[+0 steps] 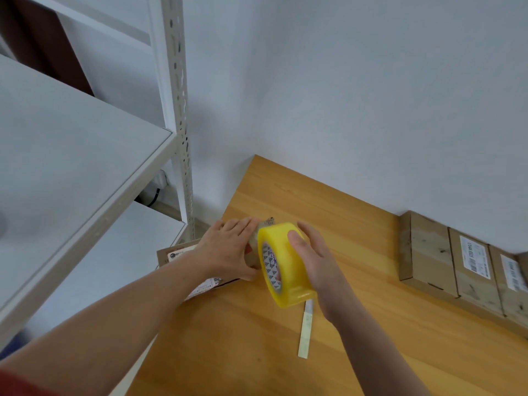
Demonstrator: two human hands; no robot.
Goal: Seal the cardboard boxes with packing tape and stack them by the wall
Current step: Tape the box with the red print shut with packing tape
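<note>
A small cardboard box with printed labels lies at the left edge of the wooden table. My left hand lies on top of it with flat fingers and hides most of it. My right hand grips a fat roll of yellow packing tape, held on edge just right of the box with its printed core facing me. A short stretch of tape seems to run from the roll under my left fingers.
Three cardboard boxes stand side by side against the white wall at the right. A strip of paper lies on the table below the roll. A grey metal shelving unit stands to the left of the table.
</note>
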